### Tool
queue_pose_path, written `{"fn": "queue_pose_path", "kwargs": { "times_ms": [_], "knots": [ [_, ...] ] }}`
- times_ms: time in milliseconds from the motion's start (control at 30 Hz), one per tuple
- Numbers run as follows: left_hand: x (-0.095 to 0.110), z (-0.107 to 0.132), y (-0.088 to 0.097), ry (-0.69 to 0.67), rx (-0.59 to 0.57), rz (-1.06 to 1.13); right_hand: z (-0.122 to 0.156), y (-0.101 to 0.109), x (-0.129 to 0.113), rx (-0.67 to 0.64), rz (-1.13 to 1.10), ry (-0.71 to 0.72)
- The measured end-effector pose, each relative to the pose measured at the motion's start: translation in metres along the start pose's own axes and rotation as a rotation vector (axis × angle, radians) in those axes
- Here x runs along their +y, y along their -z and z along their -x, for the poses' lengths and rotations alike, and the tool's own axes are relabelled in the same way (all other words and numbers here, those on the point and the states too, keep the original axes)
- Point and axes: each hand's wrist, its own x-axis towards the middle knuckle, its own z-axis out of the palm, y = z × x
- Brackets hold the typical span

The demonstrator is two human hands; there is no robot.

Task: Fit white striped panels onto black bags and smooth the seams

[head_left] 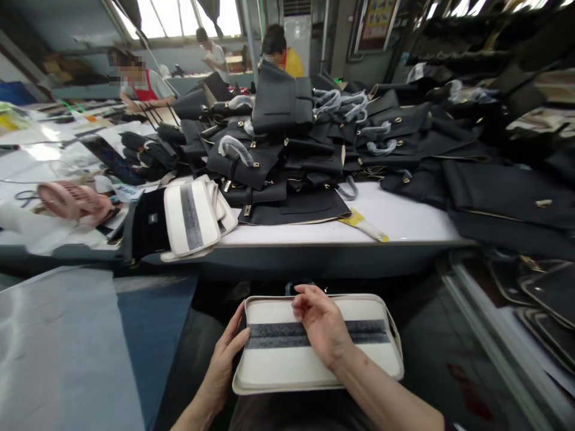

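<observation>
A white, box-like bag piece (287, 366) with rounded corners and a dark grey stripe along its middle lies low in front of me. My left hand (226, 354) grips its left end, thumb on the upper face near the stripe and fingers along the outer side. Over the middle of that face is my right hand (326, 329), palm partly turned up and fingers loosely bent and apart, with nothing visible in them. Whether it touches the surface I cannot tell. Similar white striped pieces (177, 221) are stacked on the table's near edge, beside a black piece (147, 221).
Many black leather bags (283, 108) with plastic-wrapped handles are heaped across the white table (413, 212). A yellow-and-white brush-like tool (366, 226) and a pink fan (74, 200) lie there too. Black panels (548, 293) are at right. Several people work behind the heap.
</observation>
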Motion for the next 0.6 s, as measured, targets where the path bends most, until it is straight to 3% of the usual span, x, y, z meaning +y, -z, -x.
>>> {"fn": "queue_pose_path", "kwargs": {
  "times_ms": [67,167,233,300,367,467,533,600],
  "knots": [
    [-0.001,-0.003,0.003,-0.041,-0.005,-0.055,0.015,-0.01,-0.009,-0.092,0.16,0.033],
    [-0.004,-0.007,0.005,-0.101,-0.037,-0.144,0.041,-0.014,-0.02,-0.376,0.82,0.267],
    [-0.006,-0.008,0.008,-0.131,-0.051,-0.218,0.051,-0.004,-0.021,-0.491,1.263,0.42],
    [-0.006,-0.009,0.014,-0.204,-0.036,-0.375,0.051,0.012,-0.02,-0.525,1.48,0.442],
    [-0.001,-0.012,0.02,-0.409,-0.019,-0.659,0.045,0.028,-0.02,-0.531,1.467,0.377],
    [0.014,-0.02,0.017,-0.96,-0.122,-1.144,0.037,0.039,-0.029,-0.38,1.061,0.209],
    [0.027,-0.023,-0.003,-1.324,-0.286,-1.303,0.038,0.041,-0.044,-0.207,0.724,0.123],
    [0.035,-0.02,-0.038,-1.516,-0.483,-1.365,0.045,0.048,-0.061,-0.05,0.548,0.194]
  ]
}}
